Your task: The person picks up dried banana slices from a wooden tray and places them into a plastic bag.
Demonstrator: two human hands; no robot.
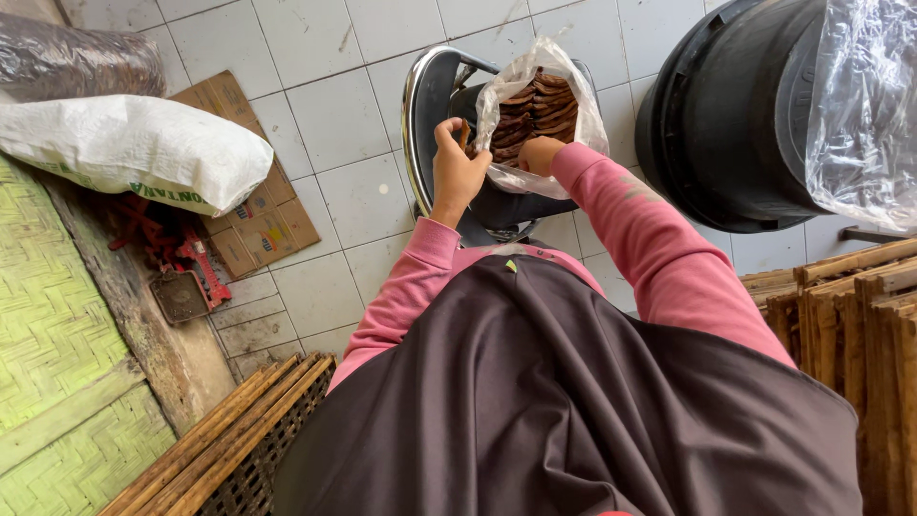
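Observation:
A clear plastic bag (573, 115) full of stacked brown flat pieces (535, 110) rests on a small scale with a metal pan (420, 115). My left hand (457, 170) grips the bag's left edge, with a brown piece at the fingertips. My right hand (541, 153) is tucked into the bag's lower opening, its fingers partly hidden by the plastic. Both arms wear pink sleeves above a dark brown garment.
A big black tub (735, 124) lined with clear plastic stands at the right. Bamboo racks (850, 315) lie at right and bottom left. A white sack (134, 148), flat cardboard (253, 215) and a red tool (181, 258) sit on the tiled floor beside a green woven wall (48, 315).

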